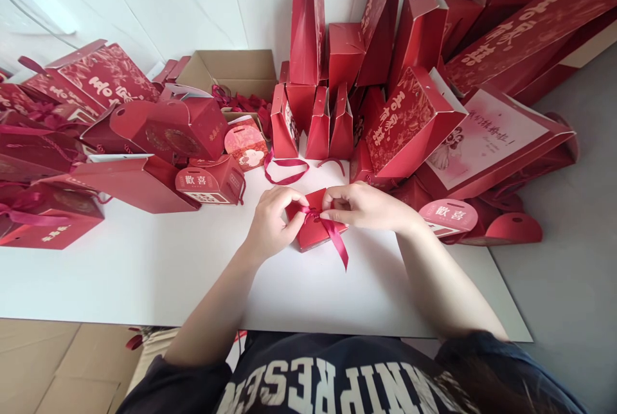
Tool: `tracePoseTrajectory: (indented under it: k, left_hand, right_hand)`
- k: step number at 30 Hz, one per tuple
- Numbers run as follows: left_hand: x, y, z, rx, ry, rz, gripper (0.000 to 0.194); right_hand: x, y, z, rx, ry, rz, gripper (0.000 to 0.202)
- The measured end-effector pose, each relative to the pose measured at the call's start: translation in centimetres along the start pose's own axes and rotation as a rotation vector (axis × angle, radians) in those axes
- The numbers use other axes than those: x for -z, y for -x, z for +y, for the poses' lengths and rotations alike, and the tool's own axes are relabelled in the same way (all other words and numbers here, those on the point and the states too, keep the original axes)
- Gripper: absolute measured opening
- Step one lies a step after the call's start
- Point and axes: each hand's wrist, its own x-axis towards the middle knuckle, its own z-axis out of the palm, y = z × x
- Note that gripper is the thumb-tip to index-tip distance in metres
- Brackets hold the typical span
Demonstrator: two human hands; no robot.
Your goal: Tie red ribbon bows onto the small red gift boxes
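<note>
A small red gift box (311, 238) rests on the white table in front of me. Across its top runs a magenta ribbon (336, 245), with one tail hanging over the near side. My left hand (276, 220) pinches the ribbon between thumb and forefinger at the left of the knot. From the right, my right hand (354, 204) pinches the ribbon close to the knot, fingers curled over the box. Both hands partly cover the box top. Another loose ribbon (288, 177) lies on the table just beyond the box.
Red gift boxes and bags crowd the left, including a small box with white characters (211, 182). At the back stands a cardboard carton (236, 67) holding ribbons. Tall red bags (306, 28) are stacked back right. The white table (193, 279) ends close to my body.
</note>
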Motion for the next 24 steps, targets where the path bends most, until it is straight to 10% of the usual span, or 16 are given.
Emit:
tracePoseTrajectory:
  k: [24]
  left_hand:
    - [-0.9, 0.6, -0.7, -0.028, -0.396, 0.196, 0.007]
  right_hand:
    - [0.1, -0.3, 0.7, -0.054, -0.166, -0.084, 0.026]
